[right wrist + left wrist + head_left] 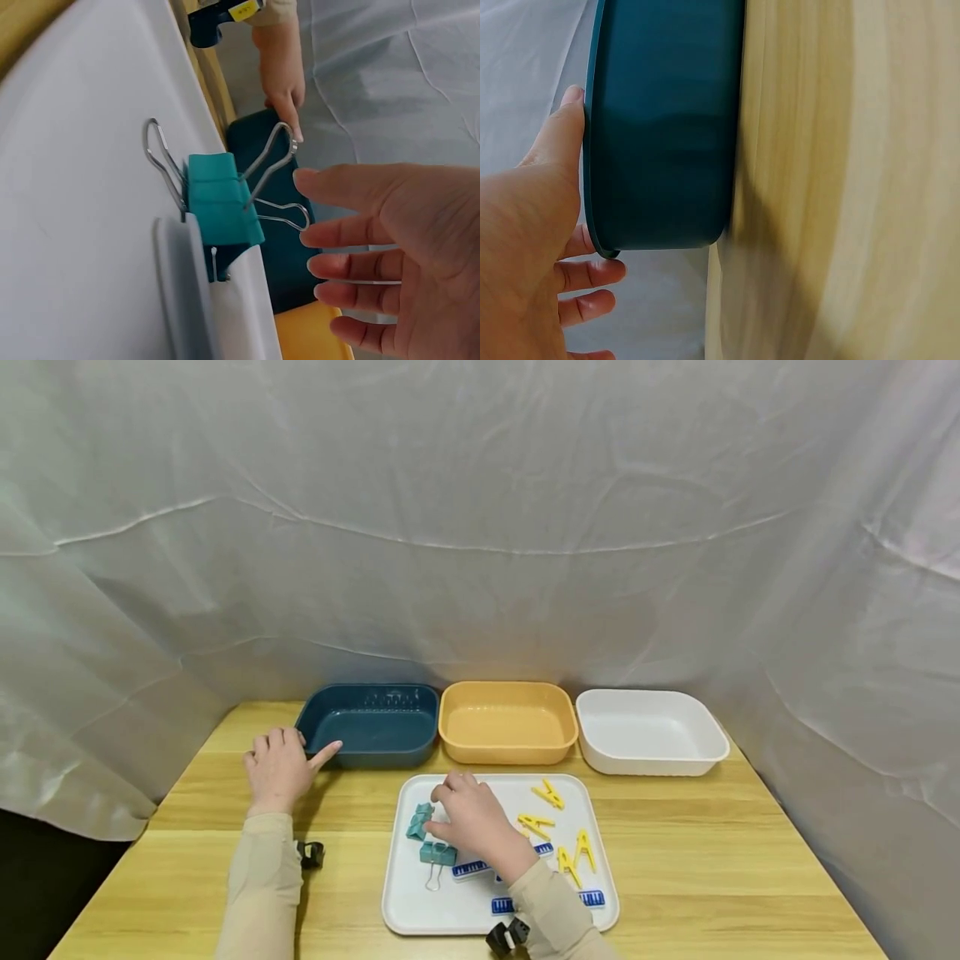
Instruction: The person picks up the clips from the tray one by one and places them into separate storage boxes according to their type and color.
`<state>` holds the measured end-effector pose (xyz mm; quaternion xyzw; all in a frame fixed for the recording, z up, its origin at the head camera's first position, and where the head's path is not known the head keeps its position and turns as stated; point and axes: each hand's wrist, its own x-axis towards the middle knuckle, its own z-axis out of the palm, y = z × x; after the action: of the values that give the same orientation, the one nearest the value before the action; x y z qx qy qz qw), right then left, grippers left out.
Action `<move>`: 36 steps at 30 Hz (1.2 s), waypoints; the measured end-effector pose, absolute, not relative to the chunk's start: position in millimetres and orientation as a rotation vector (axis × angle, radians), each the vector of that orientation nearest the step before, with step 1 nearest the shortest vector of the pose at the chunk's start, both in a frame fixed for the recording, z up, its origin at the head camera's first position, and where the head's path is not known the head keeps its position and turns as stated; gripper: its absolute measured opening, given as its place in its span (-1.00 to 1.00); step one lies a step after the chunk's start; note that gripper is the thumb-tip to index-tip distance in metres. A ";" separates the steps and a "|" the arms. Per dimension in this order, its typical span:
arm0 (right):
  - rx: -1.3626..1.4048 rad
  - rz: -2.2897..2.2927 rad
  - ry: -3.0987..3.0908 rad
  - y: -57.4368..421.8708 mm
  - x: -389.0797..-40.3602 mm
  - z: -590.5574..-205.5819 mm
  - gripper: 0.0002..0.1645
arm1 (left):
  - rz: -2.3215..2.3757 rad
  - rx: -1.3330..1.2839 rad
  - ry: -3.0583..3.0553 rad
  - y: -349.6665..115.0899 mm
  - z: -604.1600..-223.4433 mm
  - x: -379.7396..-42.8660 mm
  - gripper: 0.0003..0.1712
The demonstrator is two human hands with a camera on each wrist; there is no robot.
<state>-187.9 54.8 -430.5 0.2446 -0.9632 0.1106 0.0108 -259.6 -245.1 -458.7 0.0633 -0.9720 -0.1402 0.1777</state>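
Note:
My left hand (279,770) rests at the near left corner of a dark teal bin (375,759), thumb along its rim and fingers loosely spread around the corner. In the left wrist view, the thumb lies on the edge of the bin (664,135). My right hand (472,814) hovers over the left part of a white tray (435,910), fingers slightly bent and holding nothing. Just beside its fingertips are teal binder clips, one further back (420,822) and one nearer (438,853). The right wrist view shows a binder clip (217,195) with silver wire handles near my thumb.
Also on the tray lie several yellow clothespins (583,850) and blue-and-white strips (592,898), partly hidden by my right forearm. Behind the tray stand a yellow bin (508,756) and a white bin (652,766), in line with the teal one. A grey curtain (480,593) hangs behind.

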 end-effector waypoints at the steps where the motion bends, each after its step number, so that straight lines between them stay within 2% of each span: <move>1: 0.750 0.345 -3.012 54.2 -187.8 -431.2 -0.52 | -0.398 0.178 -2.751 -244.9 -458.9 -259.8 -0.23; 18: 0.652 0.423 -3.007 49.8 -188.5 -441.6 -0.64 | -0.428 0.188 -2.755 -244.4 -458.7 -261.4 -0.20; 36: 0.677 0.524 -2.911 51.8 -191.9 -448.0 -0.73 | -0.448 0.192 -2.757 -245.7 -458.2 -259.6 -0.21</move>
<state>-191.9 51.8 -448.0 0.2227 -0.9580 0.1724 0.0536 -259.6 -245.7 -458.2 0.0677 -0.9704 -0.1576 0.1699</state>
